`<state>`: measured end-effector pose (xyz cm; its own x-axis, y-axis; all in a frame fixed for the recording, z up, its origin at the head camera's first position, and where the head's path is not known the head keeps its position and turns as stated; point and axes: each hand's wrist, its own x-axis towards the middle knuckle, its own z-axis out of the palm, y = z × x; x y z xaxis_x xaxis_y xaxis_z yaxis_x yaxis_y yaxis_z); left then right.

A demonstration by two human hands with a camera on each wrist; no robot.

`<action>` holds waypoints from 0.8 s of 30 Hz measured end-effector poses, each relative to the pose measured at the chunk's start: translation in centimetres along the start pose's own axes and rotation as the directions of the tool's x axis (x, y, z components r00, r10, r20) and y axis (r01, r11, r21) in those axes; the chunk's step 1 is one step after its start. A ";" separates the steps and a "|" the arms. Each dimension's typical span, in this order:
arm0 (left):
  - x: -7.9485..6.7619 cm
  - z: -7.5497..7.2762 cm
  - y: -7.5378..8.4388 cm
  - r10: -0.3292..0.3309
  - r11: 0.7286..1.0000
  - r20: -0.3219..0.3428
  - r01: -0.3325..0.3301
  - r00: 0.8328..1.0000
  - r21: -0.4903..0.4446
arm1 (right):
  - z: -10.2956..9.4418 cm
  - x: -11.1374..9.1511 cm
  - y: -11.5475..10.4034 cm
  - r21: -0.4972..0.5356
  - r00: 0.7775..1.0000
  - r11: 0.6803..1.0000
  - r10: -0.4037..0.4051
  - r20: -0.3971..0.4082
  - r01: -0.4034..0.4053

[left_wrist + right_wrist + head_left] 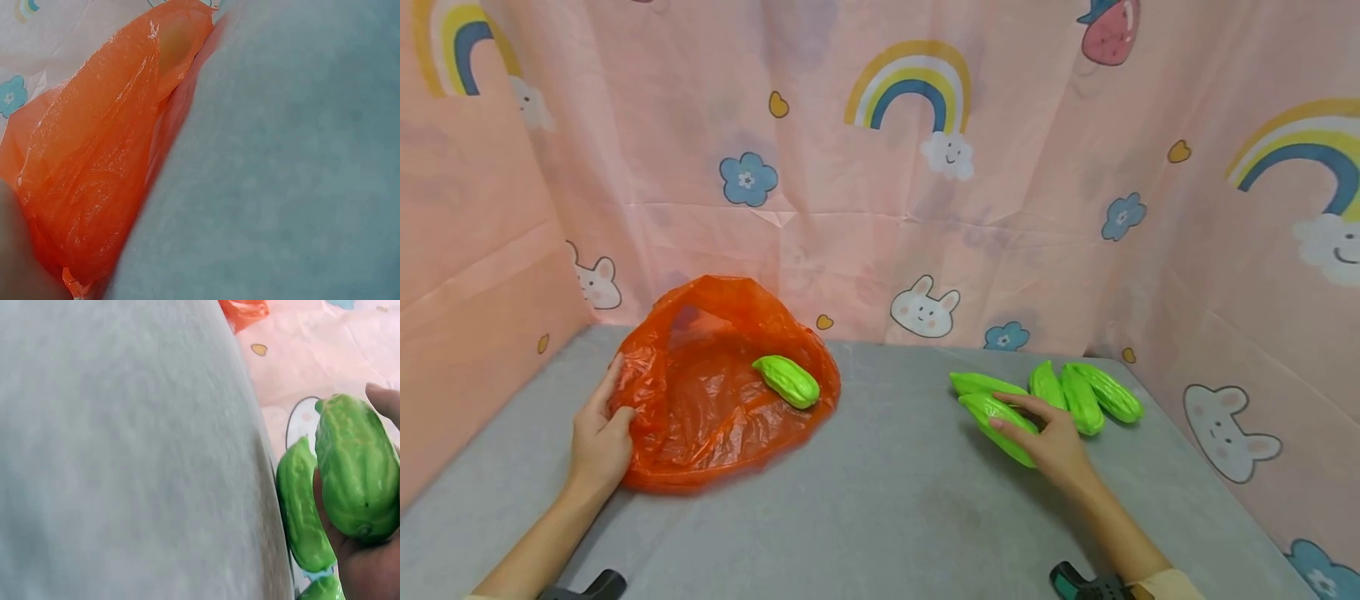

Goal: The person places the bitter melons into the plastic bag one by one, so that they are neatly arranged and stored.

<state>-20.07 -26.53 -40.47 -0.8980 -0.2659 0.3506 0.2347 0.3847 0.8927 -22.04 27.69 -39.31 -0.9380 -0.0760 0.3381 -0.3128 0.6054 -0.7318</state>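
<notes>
On the left, my left hand (598, 442) pinches the edge of an orange plastic bag (655, 467), which lies with its mouth spread wide. A bright green, ridged bitter melon (787, 382) lies in the bag, toward its right side. Over on the right, my right hand (1054, 437) holds another bitter melon (992, 417) between thumb and fingers. In the right wrist view that melon (356, 469) sits against the palm. Right behind it lies one more bitter melon (977, 382). The left wrist view shows the bag's thin wall (94, 169) from the side.
Several more bitter melons (1081, 400) lie close together beyond my right hand. The grey tabletop (880, 483) stretches between bag and melons. A pink printed curtain (850, 225) closes off the back and both sides.
</notes>
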 end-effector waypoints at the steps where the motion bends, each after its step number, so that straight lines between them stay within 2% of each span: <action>1: -0.1 0.0 0.0 -0.002 1.000 -0.001 0.002 1.000 0.001 | 0.1 0.1 -0.2 0.012 1.000 1.000 -0.006 0.016 0.006; 10: 0.0 -0.1 0.2 -0.013 1.000 0.006 0.012 1.000 0.028 | 1.8 1.3 -2.1 0.073 0.993 0.994 -0.087 0.085 0.081; 19: 0.2 0.0 0.0 -0.016 0.999 -0.005 0.016 1.000 0.035 | 3.8 3.0 -4.4 0.099 0.993 0.992 -0.091 0.073 0.084; 24: 0.2 0.0 0.0 0.000 1.000 0.000 0.000 1.000 0.020 | 4.7 3.5 -5.2 0.135 0.989 0.984 -0.127 0.071 0.117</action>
<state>-20.22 -26.62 -40.43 -0.8981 -0.2660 0.3502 0.2267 0.4024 0.8869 -24.43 20.55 -37.10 -0.8988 -0.2081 0.3859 -0.4376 0.4797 -0.7605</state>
